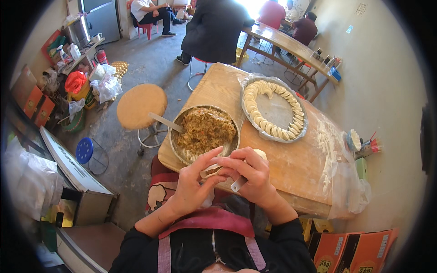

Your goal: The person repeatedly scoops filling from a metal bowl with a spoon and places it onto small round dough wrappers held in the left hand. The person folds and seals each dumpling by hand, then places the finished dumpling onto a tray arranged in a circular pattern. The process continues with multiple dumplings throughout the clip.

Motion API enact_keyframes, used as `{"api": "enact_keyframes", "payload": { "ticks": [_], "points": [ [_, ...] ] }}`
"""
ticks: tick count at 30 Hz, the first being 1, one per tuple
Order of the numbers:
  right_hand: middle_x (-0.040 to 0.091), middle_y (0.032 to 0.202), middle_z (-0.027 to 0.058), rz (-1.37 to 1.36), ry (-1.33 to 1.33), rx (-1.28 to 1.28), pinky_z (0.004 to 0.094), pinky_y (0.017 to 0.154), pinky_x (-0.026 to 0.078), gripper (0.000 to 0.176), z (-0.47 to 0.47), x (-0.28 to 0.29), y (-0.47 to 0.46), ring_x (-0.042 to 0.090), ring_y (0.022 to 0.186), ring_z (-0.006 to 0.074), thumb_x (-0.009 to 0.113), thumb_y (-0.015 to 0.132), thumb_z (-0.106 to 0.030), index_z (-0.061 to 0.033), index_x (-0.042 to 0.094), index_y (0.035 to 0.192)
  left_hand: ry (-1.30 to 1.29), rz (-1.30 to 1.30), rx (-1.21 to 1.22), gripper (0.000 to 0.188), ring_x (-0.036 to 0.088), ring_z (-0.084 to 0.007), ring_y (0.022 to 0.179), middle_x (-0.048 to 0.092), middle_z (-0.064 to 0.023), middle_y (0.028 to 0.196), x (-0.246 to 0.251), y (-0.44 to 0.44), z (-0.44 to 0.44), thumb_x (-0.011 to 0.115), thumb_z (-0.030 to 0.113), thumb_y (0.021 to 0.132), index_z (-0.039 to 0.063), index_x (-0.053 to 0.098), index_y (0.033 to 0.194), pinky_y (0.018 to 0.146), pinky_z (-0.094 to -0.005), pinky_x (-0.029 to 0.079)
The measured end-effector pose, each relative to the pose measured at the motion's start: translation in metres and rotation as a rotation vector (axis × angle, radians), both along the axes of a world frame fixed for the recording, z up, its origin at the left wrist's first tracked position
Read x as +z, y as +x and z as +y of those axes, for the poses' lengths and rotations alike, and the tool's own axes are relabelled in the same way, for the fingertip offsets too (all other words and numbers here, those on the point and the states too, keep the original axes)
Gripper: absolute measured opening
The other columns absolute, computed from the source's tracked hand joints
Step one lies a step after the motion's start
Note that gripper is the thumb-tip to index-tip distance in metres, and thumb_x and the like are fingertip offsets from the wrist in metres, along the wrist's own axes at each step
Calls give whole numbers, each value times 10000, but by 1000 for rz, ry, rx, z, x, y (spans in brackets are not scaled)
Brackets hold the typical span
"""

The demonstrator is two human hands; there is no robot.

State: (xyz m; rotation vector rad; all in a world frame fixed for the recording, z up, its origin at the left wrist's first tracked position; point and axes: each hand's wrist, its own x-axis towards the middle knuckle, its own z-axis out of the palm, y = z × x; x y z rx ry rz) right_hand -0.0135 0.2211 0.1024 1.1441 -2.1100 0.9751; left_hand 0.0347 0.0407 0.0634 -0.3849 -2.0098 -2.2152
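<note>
My left hand [193, 186] cradles a round dough wrapper [206, 173] folded partway over brown filling. With its fingertips, my right hand [256, 172] touches the wrapper's edge, and a flat metal handle [239, 184] with a hole at its end is tucked in that same hand. Just beyond is a metal bowl [171, 141] of chopped filling [206, 128], a flat-handled utensil [166, 121] leaning out over its left rim. Pale dough [260, 153], partly hidden, shows behind my right hand. A round plastic-lined tray [275, 109] carries a ring of folded dumplings [252, 104].
Flour [326, 143] dusts the right of the wooden table [218, 82], near a small bowl [353, 140] and plastic sheeting [344, 191]. A round stool [141, 105] stands left. A person in dark clothing [218, 30] sits beyond the table; others sit farther back. Orange boxes [351, 252] are lower right.
</note>
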Motion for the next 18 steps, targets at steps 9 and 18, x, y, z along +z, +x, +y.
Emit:
{"api": "enact_keyframes", "payload": {
  "ticks": [9,18],
  "points": [
    [643,931,90,36,-36,52,360,597,529,375,-8,-21,-7,653,759,256,768,664,60,-29,716,1024,-89,75,53,384,709,-196,1021,721,-156,1169,-25,-5,-7,717,-36,919,-53,641,1296,902,-317,577],
    [672,941,74,-547,-278,-39,276,633,503,198,-7,-19,18,627,722,138,804,829,45,-5,725,1003,388,-145,-57,334,700,-183,1019,711,-157,1213,-27,-2,-11,661,-28,972,-64,630,1303,924,-324,578]
  ]
}}
